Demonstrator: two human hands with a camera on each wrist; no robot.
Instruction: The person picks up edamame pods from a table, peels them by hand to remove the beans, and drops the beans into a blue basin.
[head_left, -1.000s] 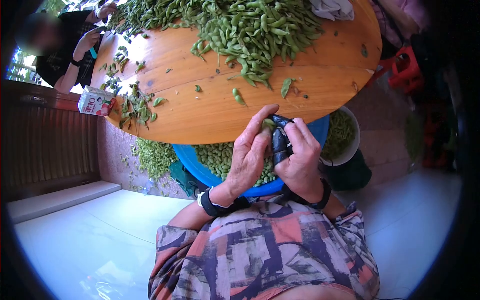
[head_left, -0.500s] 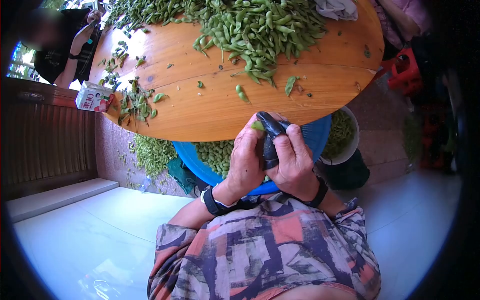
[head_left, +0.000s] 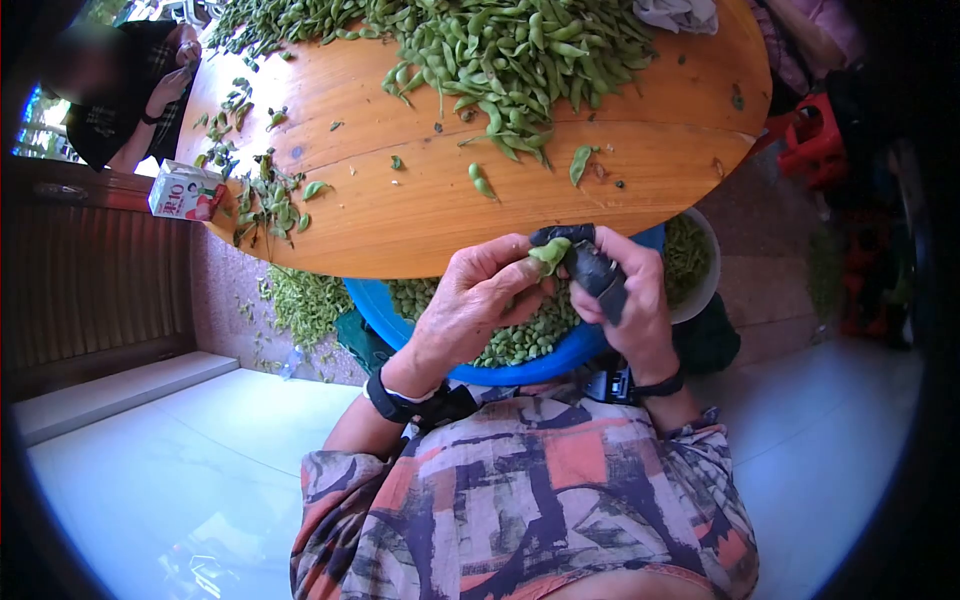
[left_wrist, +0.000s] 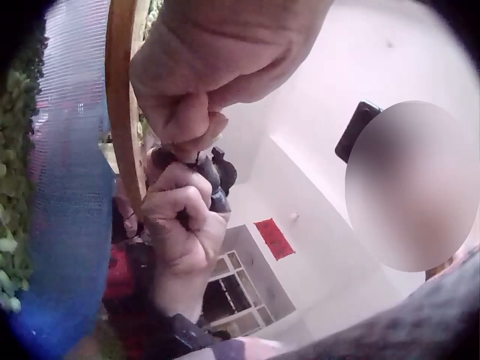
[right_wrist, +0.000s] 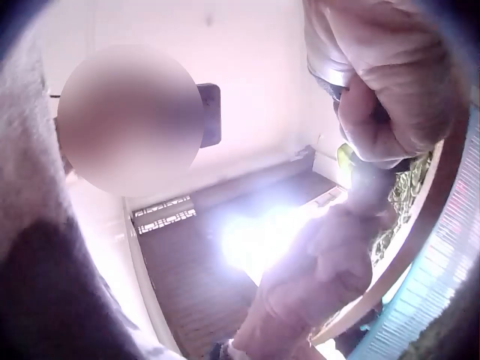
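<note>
Over the blue basin [head_left: 500,376], close to the table edge, my two hands meet at a green edamame pod [head_left: 549,254]. My left hand [head_left: 470,300] pinches the pod between thumb and fingertips. Black covers [head_left: 597,273] sit on the thumb and index finger of my right hand [head_left: 645,295], which grips the pod's other end with curled fingers. Shelled green beans [head_left: 525,342] fill the basin below. In the right wrist view a bit of the pod [right_wrist: 345,166] shows between the hands; in the left wrist view the fingers hide it.
A large heap of pods [head_left: 520,60] covers the far part of the wooden table [head_left: 400,225]. Loose pods and a carton [head_left: 184,192] lie at its left. A white bucket [head_left: 708,265] stands right of the basin; husks [head_left: 305,308] lie on the floor. Another person [head_left: 120,110] sits at left.
The hands went from pressed together to a little apart, the left shifting left and the right tilting outward. The pod, mostly covered half a second ago, now shows between them.
</note>
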